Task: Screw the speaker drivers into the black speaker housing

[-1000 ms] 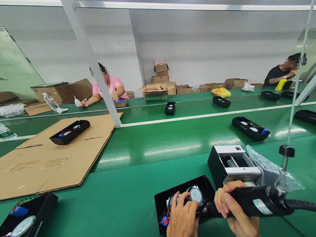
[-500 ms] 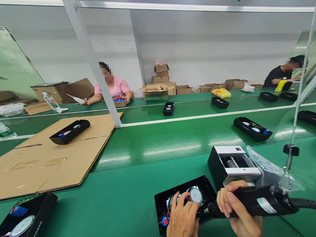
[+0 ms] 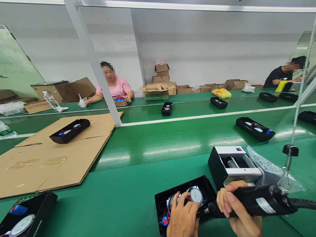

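A black speaker housing lies on the green bench in front of me, with round silver speakers, red wires and a small blue part inside. My left hand reaches into it, fingers bent over one speaker and holding the housing; the fingertips are partly hidden. My right hand is wrapped round a black electric screwdriver, held almost level. Its tip points left into the housing, beside my left fingers; the exact contact point is hidden. A cable leaves its right end, and a hanging rod meets it there.
Behind the screwdriver stands a black-and-white screw feeder box with a plastic bag. Another open housing lies at left, near a cardboard sheet. More housings lie on the green belt. Two people sit across the line.
My hands and the screwdriver stay in place. Housings on the near belt have shifted slightly right, those on the far belt slightly left. The person in pink now holds a white bottle upright.
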A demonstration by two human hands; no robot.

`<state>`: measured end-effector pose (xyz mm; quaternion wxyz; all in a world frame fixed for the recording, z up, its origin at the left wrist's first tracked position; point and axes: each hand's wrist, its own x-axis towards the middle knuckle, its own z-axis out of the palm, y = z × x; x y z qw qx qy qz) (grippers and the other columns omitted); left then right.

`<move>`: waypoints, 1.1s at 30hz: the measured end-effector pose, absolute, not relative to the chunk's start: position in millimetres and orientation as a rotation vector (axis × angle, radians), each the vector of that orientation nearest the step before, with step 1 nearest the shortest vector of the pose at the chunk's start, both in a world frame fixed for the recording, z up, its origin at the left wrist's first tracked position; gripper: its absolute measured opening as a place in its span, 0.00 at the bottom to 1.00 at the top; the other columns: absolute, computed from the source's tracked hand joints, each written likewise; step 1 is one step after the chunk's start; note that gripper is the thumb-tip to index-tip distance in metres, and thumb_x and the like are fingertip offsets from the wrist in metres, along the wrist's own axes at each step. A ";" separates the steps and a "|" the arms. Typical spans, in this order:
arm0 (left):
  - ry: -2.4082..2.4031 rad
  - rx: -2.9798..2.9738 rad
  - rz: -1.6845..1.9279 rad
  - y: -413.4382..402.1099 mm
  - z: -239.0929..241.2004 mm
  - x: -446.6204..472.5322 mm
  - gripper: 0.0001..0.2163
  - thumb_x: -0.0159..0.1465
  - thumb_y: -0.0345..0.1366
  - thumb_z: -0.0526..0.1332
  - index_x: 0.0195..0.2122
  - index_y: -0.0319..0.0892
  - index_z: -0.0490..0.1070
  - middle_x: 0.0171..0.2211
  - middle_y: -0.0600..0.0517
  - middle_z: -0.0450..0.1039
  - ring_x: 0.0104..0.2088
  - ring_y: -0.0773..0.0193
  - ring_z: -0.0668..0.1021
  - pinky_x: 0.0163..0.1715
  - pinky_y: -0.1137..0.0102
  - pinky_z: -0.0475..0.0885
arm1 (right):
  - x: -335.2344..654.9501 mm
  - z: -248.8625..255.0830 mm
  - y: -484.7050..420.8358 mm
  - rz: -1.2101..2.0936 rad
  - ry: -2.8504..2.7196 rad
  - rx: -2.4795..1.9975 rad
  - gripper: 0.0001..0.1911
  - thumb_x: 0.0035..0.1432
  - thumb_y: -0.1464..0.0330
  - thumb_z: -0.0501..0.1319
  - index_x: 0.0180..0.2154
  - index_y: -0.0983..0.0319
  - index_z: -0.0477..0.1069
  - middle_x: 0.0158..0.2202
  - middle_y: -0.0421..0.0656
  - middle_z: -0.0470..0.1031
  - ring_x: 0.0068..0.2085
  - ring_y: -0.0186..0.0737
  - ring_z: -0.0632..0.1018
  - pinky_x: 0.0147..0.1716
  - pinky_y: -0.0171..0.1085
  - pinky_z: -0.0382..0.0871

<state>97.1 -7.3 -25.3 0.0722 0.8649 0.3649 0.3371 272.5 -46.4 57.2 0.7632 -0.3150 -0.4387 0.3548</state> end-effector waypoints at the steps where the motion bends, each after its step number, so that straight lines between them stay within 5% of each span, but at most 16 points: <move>1: 1.095 2.598 1.013 -7.4 -25.6 97.3 0.22 0.55 0.20 0.66 0.46 0.50 0.70 0.40 0.56 0.84 0.55 0.48 0.83 0.65 0.40 0.76 | 272.0 56.9 -46.1 0.764 -0.961 -0.682 0.02 0.74 0.67 0.63 0.46 0.54 0.75 0.22 0.33 0.68 0.21 0.33 0.71 0.23 0.33 0.66; 21: 1.123 2.443 0.943 -3.6 -44.8 100.5 0.21 0.53 0.18 0.67 0.44 0.49 0.74 0.40 0.56 0.84 0.58 0.47 0.81 0.69 0.36 0.69 | 261.5 49.7 -46.1 0.739 -1.167 -0.732 0.06 0.78 0.68 0.60 0.42 0.54 0.69 0.23 0.32 0.67 0.23 0.33 0.69 0.23 0.33 0.64; 33: 1.059 2.387 0.636 1.2 -32.0 102.9 0.13 0.66 0.30 0.73 0.50 0.48 0.79 0.45 0.49 0.86 0.64 0.42 0.77 0.71 0.32 0.64 | 255.4 54.0 -48.2 0.832 -1.101 -0.830 0.16 0.75 0.61 0.66 0.33 0.55 0.66 0.21 0.32 0.65 0.23 0.34 0.67 0.25 0.35 0.60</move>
